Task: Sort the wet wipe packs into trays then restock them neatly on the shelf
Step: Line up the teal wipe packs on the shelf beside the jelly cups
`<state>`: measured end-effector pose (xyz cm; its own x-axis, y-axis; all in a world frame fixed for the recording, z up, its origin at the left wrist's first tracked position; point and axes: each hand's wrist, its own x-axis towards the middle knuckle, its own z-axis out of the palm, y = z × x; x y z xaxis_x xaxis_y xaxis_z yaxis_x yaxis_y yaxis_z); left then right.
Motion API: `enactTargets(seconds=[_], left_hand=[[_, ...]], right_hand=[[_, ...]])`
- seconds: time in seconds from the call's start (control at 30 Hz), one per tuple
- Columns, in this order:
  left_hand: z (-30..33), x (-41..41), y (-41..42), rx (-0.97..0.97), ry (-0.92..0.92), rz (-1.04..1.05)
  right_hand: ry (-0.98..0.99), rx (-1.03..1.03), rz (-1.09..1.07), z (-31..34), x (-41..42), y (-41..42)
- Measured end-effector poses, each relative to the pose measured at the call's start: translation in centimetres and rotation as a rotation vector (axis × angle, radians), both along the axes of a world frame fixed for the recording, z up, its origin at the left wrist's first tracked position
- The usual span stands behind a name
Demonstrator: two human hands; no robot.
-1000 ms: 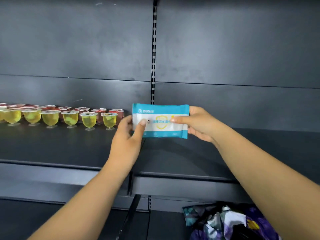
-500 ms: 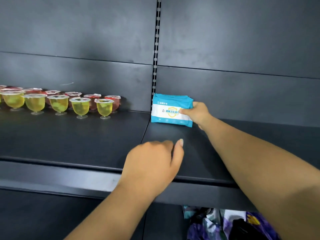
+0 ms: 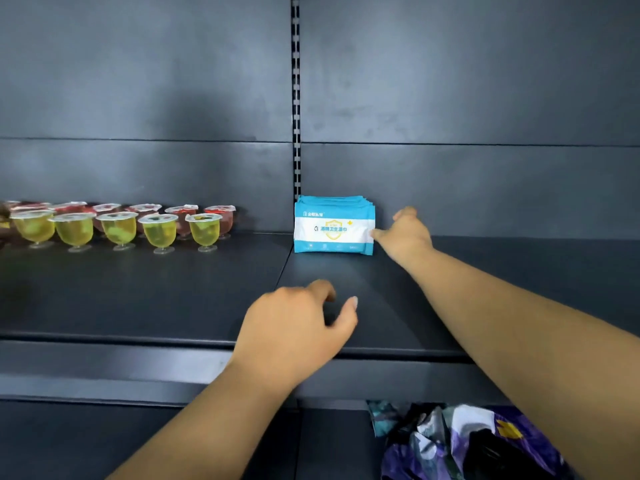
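While the jelly cups (image 3: 117, 226) are sitting in two rows at the far left of the shelf (image 3: 173, 299), your left hand (image 3: 298, 327) is hovering over its front edge, fingers loosely curled and holding nothing. Further right, the wet wipe packs (image 3: 334, 225) are standing upright against the back panel, and your right hand (image 3: 403, 233) is touching their right edge with fingers spread.
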<state>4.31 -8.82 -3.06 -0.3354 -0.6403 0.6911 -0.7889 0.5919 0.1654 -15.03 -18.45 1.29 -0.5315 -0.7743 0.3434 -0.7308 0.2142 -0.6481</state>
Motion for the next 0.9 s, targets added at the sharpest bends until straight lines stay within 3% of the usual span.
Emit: enactTargets(seconds=[0.13, 0.23, 0.3, 0.4, 0.67, 0.9], left_hand=[[0.4, 0.1, 0.7, 0.022, -0.067, 0.034], [0.3, 0.0, 2.5, -0.079, -0.063, -0.004], [0.5, -0.8, 5.0, -0.178, -0.022, -0.075], [-0.9, -3.0, 9.7, -0.241, -0.013, -0.116], [-19.1, -7.3, 22.9, 0.196, -0.12, -0.155], [-37.1, -7.6, 32.7, 0.674, -0.182, -0.12]], right_hand=[[0.227, -0.006, 0.12, 0.6, -0.1, 7.5], [0.423, -0.089, 0.264, -0.7, -0.4, 14.0], [0.612, -0.307, 0.345, -2.5, -0.9, 18.1], [0.656, -0.583, 0.43, -5.5, -3.3, 22.9], [0.512, -0.259, 0.623, -22.6, -9.0, 33.7], [0.308, 0.19, 0.575, -42.3, -12.8, 42.1]])
